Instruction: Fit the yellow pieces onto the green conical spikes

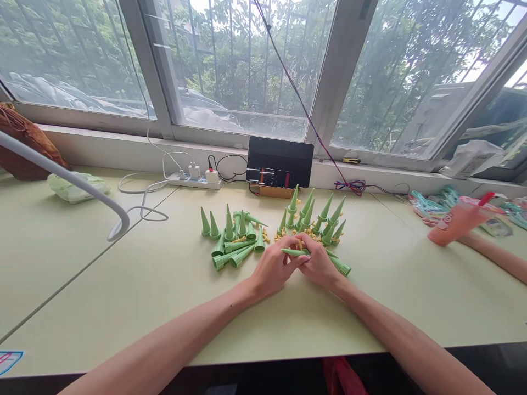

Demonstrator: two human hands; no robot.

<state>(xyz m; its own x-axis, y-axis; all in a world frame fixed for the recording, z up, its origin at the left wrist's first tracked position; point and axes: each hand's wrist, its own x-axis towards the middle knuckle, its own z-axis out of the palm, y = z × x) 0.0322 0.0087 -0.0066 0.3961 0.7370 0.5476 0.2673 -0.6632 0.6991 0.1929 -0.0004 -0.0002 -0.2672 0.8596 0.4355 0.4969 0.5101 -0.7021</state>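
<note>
My left hand (275,261) and my right hand (321,262) meet above the table, fingers closed together around a green plastic spike (293,252). Its pointed end sticks out to the left, and my fingers cover its wide end. A small yellow piece (300,244) shows between the fingers of the two hands; which hand grips it I cannot tell. Just beyond stand several green spikes (325,207) with small yellow pieces (280,238) scattered among them. More spikes (241,256) lie and stand to the left. One spike (341,266) lies by my right wrist.
A phone (274,178) leans on a dark tablet (302,156) at the back. Left of them sit a power strip (197,181) and cables. At right, another person's arm (494,255) rests behind a pink drink cup (457,219). A white curved bar (82,184) crosses the left side.
</note>
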